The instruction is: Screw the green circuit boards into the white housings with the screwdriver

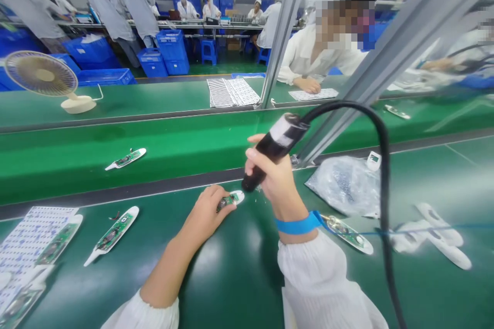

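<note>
My left hand (211, 212) is closed over a white housing with a green circuit board (235, 198), pressing it to the green bench; most of it is hidden under my fingers. In my right hand (276, 175) I grip a black electric screwdriver (272, 149), tilted, its lower end close to the exposed end of the housing. Whether its tip touches cannot be seen. A thick black cable (386, 175) runs from its top over to the right. Around my right wrist is a blue strap (299, 224).
More board-filled housings lie left (113, 234), right (351, 235) and on the green conveyor belt (185, 149). At right are a plastic bag (347, 185) and white shells (443, 231). A metal post (281, 31) stands ahead; a co-worker (320, 56) sits beyond, near a fan (42, 74).
</note>
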A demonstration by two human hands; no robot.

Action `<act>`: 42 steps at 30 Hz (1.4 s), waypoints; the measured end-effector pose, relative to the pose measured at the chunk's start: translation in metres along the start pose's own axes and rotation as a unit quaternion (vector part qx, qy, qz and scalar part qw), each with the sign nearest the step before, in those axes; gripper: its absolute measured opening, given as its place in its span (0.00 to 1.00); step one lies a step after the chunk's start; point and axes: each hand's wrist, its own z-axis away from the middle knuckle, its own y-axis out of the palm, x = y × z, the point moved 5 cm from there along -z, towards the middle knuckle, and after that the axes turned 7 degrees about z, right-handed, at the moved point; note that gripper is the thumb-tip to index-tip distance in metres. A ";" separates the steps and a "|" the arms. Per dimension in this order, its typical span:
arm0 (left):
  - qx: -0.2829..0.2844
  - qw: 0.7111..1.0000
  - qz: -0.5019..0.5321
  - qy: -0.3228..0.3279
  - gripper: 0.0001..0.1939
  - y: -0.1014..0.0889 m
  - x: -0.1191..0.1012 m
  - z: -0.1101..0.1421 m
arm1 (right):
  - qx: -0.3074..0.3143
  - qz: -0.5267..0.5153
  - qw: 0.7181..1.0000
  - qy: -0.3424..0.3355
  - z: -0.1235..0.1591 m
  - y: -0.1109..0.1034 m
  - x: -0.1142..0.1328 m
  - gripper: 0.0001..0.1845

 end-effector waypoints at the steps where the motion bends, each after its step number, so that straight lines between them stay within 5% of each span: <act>1: -0.013 1.000 0.002 -0.001 0.09 -0.003 0.003 -0.004 | -0.009 -0.004 1.000 -0.002 -0.001 -0.006 0.003 0.12; 4: -0.068 0.997 -0.019 -0.019 0.09 -0.023 0.018 -0.037 | -0.002 0.006 1.000 0.027 -0.004 -0.018 0.004 0.10; 11: -0.126 0.972 -0.110 -0.164 0.12 -0.064 0.089 -0.164 | 0.058 0.011 0.993 0.101 -0.005 -0.019 -0.019 0.10; 15: -0.141 0.960 -0.119 -0.210 0.13 -0.065 0.117 -0.187 | 0.051 0.029 0.993 0.107 -0.005 -0.025 -0.019 0.10; 18: -0.169 0.963 -0.115 -0.177 0.14 -0.059 0.102 -0.167 | 0.048 0.028 0.993 0.101 -0.006 -0.029 -0.016 0.10; 21: -0.176 0.978 -0.088 -0.067 0.11 -0.040 0.051 -0.116 | 0.040 0.015 0.995 0.092 -0.006 -0.030 -0.012 0.10; 24: -0.053 0.997 0.001 0.050 0.11 0.000 -0.011 -0.054 | 0.051 -0.004 0.995 0.083 -0.004 -0.024 -0.008 0.10; 27: 0.003 0.999 0.015 0.032 0.13 0.030 -0.044 -0.013 | 0.072 -0.025 0.994 0.072 -0.001 -0.017 -0.003 0.11; 42: -0.057 0.990 0.117 -0.053 0.06 0.035 -0.034 -0.009 | 0.104 -0.042 0.992 0.052 0.005 -0.002 0.005 0.10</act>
